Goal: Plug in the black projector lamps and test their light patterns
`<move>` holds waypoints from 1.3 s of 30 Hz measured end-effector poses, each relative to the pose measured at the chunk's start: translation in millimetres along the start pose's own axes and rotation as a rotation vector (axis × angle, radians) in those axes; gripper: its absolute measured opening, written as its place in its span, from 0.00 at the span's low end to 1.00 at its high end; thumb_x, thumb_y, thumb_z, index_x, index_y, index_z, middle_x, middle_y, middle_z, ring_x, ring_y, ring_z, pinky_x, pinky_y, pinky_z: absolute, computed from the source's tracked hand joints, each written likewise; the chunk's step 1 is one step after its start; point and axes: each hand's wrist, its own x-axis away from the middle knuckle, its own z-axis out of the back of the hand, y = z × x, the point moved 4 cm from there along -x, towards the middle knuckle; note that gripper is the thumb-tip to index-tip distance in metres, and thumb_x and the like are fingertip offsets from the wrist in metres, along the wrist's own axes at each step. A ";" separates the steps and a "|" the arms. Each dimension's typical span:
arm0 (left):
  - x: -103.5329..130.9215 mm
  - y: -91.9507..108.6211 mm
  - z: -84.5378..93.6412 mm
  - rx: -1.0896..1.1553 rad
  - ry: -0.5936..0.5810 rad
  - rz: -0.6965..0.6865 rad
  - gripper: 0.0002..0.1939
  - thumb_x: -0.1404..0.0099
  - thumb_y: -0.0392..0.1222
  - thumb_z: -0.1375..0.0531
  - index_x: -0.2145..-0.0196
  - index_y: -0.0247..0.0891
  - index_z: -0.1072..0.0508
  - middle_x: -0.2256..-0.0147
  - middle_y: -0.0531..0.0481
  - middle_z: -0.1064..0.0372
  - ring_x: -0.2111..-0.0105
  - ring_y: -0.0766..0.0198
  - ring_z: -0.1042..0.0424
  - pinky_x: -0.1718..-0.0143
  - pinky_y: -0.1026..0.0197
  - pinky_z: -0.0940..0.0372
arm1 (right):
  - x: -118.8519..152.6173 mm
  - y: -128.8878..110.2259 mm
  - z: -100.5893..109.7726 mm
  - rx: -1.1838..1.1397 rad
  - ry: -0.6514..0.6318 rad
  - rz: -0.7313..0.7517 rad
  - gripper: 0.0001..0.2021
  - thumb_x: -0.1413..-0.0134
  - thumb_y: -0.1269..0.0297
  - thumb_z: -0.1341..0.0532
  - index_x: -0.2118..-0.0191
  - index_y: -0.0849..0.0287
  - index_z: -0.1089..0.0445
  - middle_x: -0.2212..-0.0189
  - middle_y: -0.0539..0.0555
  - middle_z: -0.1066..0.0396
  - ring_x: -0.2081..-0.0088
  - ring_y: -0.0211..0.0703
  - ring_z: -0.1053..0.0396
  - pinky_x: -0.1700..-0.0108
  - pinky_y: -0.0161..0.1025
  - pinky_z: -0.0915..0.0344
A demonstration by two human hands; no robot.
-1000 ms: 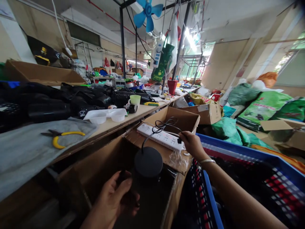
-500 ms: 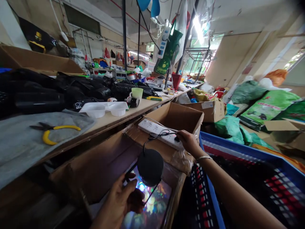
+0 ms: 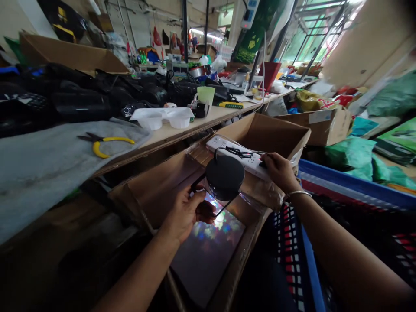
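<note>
My left hand (image 3: 186, 212) is closed on the thin bracket of a black, round projector lamp (image 3: 225, 175). The lamp hangs over an open cardboard box (image 3: 156, 180) and throws multicoloured light spots down into it. A black cord (image 3: 238, 151) runs from the lamp's top to my right hand (image 3: 281, 172). The fingers of that hand are closed round a black plug (image 3: 262, 164) at the near right end of a white power strip (image 3: 221, 144), which rests across cardboard. Whether the plug is fully seated is hidden by the fingers.
Yellow-handled pliers (image 3: 113, 140) lie on grey sheeting on the bench at left. A white plastic tray (image 3: 162, 117), a pale green cup (image 3: 205, 94) and a pile of black devices (image 3: 81, 104) are behind. On the right stands a blue crate (image 3: 357, 182).
The head view has turned down and left, so everything sits farther right and higher. Both hands keep their holds, and the coloured light has shifted on the box floor.
</note>
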 end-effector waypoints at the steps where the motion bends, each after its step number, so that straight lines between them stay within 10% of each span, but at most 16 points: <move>1: 0.8 1.5 0.9 -0.010 0.003 -0.002 0.15 0.47 0.42 0.39 0.63 0.38 0.40 0.82 0.54 0.31 0.85 0.64 0.31 0.85 0.64 0.35 | 0.6 0.2 -0.4 0.000 0.009 0.005 0.13 0.46 0.53 0.47 0.66 0.56 0.31 0.71 0.53 0.28 0.67 0.45 0.31 0.63 0.42 0.35; 39: 20.6 28.2 4.4 -0.073 -0.056 0.034 0.10 0.44 0.41 0.42 0.67 0.38 0.40 0.83 0.49 0.29 0.88 0.64 0.33 0.88 0.66 0.38 | 6.6 1.7 -9.4 0.200 0.125 -0.037 0.15 0.43 0.56 0.52 0.63 0.55 0.31 0.65 0.53 0.28 0.63 0.44 0.31 0.60 0.44 0.35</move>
